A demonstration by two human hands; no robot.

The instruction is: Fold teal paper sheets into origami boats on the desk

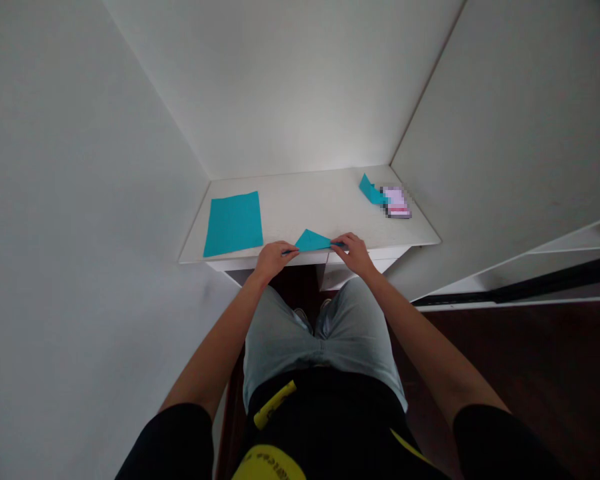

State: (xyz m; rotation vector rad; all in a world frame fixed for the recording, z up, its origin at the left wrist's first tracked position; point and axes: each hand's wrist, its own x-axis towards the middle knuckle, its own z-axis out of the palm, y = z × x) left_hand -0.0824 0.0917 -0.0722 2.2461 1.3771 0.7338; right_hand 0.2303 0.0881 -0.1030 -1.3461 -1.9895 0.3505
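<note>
A teal paper folded into a triangle (pixel 312 241) lies at the front edge of a small white desk (pixel 325 200). My left hand (pixel 274 258) pinches its left corner. At the paper's right corner, my right hand (pixel 354 252) presses down with its fingers. A flat teal sheet (pixel 234 223) lies on the desk's left side, apart from both hands. At the back right corner sits another folded teal piece (pixel 372 191) next to a small blurred pink-and-white object (pixel 397 202).
White walls close in the desk on the left, back and right. A white shelf unit (pixel 555 260) stands to the right over dark wooden floor (pixel 530 360). My knees in light shorts are under the desk's front edge.
</note>
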